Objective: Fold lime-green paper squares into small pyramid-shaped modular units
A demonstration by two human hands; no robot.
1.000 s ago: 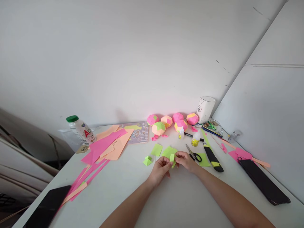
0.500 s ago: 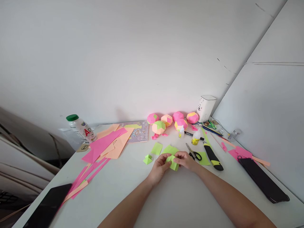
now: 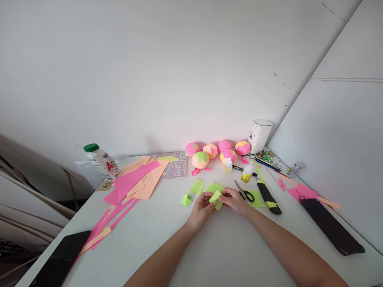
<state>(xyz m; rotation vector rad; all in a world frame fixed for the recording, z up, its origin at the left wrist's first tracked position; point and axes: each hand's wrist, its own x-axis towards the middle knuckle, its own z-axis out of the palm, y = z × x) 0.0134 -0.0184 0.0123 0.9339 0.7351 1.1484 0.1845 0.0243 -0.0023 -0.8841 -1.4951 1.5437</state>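
A small green paper piece (image 3: 216, 198) is pinched between my left hand (image 3: 200, 210) and my right hand (image 3: 235, 201), just above the white table (image 3: 227, 251). Both hands have their fingers closed on it. More green squares (image 3: 198, 186) lie flat behind the hands, and a small folded green unit (image 3: 186, 200) sits to the left of my left hand. Scissors (image 3: 244, 192) lie just right of my right hand.
Several pink, orange and green paper balls (image 3: 200, 160) stand by the wall. Pink and orange sheets (image 3: 134, 182) and strips lie left, with a bottle (image 3: 101, 160). Glue bottles (image 3: 247, 173), a utility knife (image 3: 268, 197), pens, a white cup (image 3: 259, 135) and dark cases (image 3: 330, 229) lie right.
The green piece has been turned and refolded between my fingers; it now shows a tilted flat face. Both hands stay in the same spot.
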